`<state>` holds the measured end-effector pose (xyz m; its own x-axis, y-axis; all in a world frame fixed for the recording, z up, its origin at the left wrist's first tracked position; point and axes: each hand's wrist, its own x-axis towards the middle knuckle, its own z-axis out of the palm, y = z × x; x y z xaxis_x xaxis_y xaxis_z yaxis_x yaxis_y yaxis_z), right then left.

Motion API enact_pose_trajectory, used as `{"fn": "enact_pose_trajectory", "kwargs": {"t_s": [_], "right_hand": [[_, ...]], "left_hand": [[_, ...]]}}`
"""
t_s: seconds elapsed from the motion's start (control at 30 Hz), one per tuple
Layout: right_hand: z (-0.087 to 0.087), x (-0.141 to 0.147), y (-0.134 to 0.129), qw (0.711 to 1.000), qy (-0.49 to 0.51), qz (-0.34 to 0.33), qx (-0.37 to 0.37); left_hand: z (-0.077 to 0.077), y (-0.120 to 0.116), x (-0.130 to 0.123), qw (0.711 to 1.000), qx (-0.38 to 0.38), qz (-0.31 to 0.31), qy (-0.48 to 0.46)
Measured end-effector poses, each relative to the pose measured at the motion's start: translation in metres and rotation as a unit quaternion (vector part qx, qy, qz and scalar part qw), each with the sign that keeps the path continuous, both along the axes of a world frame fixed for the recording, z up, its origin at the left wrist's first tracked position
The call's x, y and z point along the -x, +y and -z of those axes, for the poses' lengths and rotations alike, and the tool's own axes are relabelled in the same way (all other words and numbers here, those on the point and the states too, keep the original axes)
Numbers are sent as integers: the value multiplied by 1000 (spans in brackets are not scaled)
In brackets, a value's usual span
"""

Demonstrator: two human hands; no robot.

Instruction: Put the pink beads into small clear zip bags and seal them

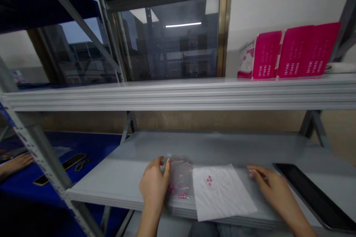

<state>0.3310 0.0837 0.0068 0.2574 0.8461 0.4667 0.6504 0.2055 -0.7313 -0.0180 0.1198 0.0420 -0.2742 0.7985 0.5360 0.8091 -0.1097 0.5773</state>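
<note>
- Clear plastic bag (pixel 180 179) lies flat at lower centre of the frame, near the shelf's front edge; the small pink pieces inside are too blurred for me to identify.
- Left hand (pixel 154 185) is curled against the bag's upper-left edge, touching it, but I cannot tell whether it is pinching the plastic.
- White sheet (pixel 219 191) with a pink mark lies just right of the bag, its lower edge hanging over the shelf's front edge.
- Right hand (pixel 278 189) is loosely open at lower right, its fingertips (pixel 257 172) just beyond the sheet's right edge, gripping nothing I can make out.
- Black tablet (pixel 314 196) sits right of that hand, along the shelf's right side, leaving me a narrow strip of room.
- Grey shelf (pixel 222 148) runs back bare behind the bag and sheet, giving me the most open room.
- Steel upright (pixel 39 152) bounds the shelf on the left.
- Blue table (pixel 83 144) lies beyond it at lower left, with a co-worker's hand (pixel 15 164) near scissors (pixel 82 164).
- Upper shelf (pixel 178 96) crosses overhead, with pink boxes (pixel 296 52) at upper right.
</note>
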Motion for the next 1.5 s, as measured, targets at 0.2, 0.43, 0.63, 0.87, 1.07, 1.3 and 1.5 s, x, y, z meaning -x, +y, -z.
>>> {"fn": "enact_pose_trajectory", "kwargs": {"t_s": [0.2, 0.43, 0.63, 0.87, 1.07, 1.3, 1.5], "right_hand": [[21, -52, -10, 980, -196, 27, -11], [25, -42, 0, 973, -212, 20, 83], [15, -52, -6, 983, -152, 25, 101], [-1, -51, -15, 991, -59, 19, 117], [-24, -51, -66, 990, 72, -40, 117], [-22, 0, -96, 869, 400, -221, 191], [1, 46, -98, 818, 502, -214, 183]], "left_hand": [[31, -50, -136, 954, -132, 262, 55], [75, -59, -231, 914, -110, 356, 161], [74, -49, -226, 900, -117, 380, 180], [56, -59, -224, 891, -123, 406, 162], [40, -73, -186, 888, -177, 410, 111], [27, -96, -125, 896, -248, 365, 44], [31, -107, -100, 909, -245, 335, 46]]}}
